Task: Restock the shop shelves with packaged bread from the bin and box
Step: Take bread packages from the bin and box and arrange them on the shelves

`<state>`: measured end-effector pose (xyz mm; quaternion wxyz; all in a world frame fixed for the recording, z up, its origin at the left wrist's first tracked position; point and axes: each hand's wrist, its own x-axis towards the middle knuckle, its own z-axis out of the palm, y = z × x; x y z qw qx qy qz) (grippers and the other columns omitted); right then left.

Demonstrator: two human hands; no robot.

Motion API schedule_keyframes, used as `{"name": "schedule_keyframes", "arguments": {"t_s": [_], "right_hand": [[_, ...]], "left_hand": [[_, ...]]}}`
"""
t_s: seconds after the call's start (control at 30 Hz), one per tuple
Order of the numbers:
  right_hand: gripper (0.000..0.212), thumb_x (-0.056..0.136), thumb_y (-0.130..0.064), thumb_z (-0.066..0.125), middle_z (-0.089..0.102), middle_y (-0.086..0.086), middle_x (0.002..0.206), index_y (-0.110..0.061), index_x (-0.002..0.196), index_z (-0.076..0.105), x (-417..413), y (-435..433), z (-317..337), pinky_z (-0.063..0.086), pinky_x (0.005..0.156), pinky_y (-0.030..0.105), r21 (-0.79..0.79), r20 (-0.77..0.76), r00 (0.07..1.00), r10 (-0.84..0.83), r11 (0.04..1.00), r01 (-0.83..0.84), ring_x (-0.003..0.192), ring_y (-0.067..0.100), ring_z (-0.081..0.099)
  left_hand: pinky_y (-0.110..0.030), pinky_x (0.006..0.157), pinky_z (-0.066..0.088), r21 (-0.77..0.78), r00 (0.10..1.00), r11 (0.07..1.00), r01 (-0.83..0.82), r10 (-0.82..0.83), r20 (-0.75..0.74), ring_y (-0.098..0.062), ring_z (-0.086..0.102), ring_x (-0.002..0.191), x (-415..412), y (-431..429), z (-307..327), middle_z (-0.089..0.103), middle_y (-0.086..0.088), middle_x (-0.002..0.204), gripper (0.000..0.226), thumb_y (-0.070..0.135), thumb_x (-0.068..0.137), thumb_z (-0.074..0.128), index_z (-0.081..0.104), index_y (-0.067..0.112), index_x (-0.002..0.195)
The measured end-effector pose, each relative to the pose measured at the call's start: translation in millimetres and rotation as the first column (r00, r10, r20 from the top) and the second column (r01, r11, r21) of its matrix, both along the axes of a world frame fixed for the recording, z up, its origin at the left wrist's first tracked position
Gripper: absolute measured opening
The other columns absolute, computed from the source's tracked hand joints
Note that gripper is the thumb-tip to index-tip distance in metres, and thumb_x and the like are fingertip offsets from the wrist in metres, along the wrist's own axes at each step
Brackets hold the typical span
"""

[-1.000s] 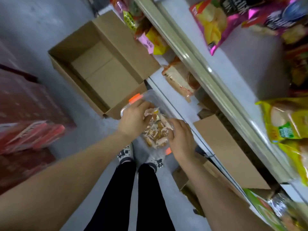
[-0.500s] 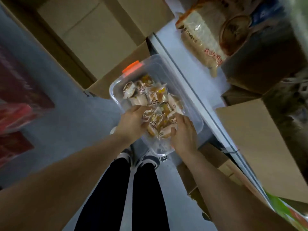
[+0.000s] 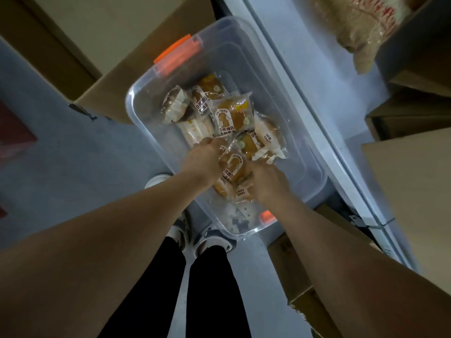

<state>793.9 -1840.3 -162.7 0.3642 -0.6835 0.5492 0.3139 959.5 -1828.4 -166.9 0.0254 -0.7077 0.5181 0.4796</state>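
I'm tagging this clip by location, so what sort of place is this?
Probably a small shop aisle during restocking: a clear plastic bin of wrapped bread packets is next to a white shelf holding a bagged loaf, with open cardboard boxes around.

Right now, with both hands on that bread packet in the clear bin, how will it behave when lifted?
The bread packet probably feels light and squashy: a small bun in loose film. The glossy wrapper may slip, so gripping with the left hand and right hand together likely helps.
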Motion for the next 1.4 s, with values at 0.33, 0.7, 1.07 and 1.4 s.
{"name": "schedule_keyframes", "arguments": {"t_s": [0.33, 0.7, 1.07, 1.4], "right_hand": [[0.061, 0.078, -0.031, 0.077, 0.053, 0.002, 0.135, -0.021, 0.131, 0.05, -27.7, 22.4, -39.2, 0.035, 0.104, 0.039, 0.024, -0.008, 0.963, 0.269, 0.963, -0.269, 0.126, 0.025, 0.046], [0.084, 0.071, -0.054, 0.078, 0.038, 0.005, 0.143, -0.025, 0.14, 0.041, -27.9, 12.2, -36.5, 0.031, 0.105, 0.041, 0.11, -0.004, 0.942, 0.334, 0.937, -0.332, 0.131, 0.027, 0.037], [0.074, 0.085, -0.042, 0.069, 0.057, 0.007, 0.13, -0.028, 0.147, 0.031, -28.4, 5.2, 15.3, 0.043, 0.092, 0.039, 0.147, 0.059, 0.993, -0.101, 0.985, 0.092, 0.114, 0.032, 0.055], [0.047, 0.09, -0.011, 0.056, 0.063, 0.004, 0.121, -0.028, 0.132, 0.047, -15.9, -35.9, 136.2, 0.045, 0.068, 0.031, 0.525, 0.153, 0.198, -0.968, 0.249, 0.814, 0.097, 0.019, 0.061]], "left_hand": [[-0.036, 0.079, 0.049, 0.023, 0.995, 0.996, -0.092, 0.091, 0.031, -0.031, 0.061, 0.104, -37.6, 11.8, -55.3, 0.058, -0.013, 0.123, 0.054, 0.016, 0.09, 0.065, 0.036, 0.022, 0.136], [-0.037, 0.074, 0.047, 0.117, 0.993, 0.989, -0.093, 0.084, 0.079, -0.032, 0.061, 0.095, -55.2, 2.4, -54.1, 0.064, -0.013, 0.103, 0.057, 0.037, 0.085, 0.071, 0.04, 0.018, 0.128], [-0.038, 0.086, 0.048, 0.127, 0.947, 0.941, -0.315, 0.32, -0.025, -0.034, 0.059, 0.11, 0.3, -12.7, 7.3, 0.063, -0.013, 0.119, 0.051, 0.028, 0.092, 0.062, 0.039, 0.013, 0.135], [-0.026, 0.088, 0.046, 0.168, 0.79, 0.829, -0.534, 0.56, -0.25, -0.017, 0.06, 0.106, 34.2, -40.9, 126.1, 0.063, 0.002, 0.117, 0.054, 0.017, 0.09, 0.068, 0.045, 0.018, 0.139]]}}
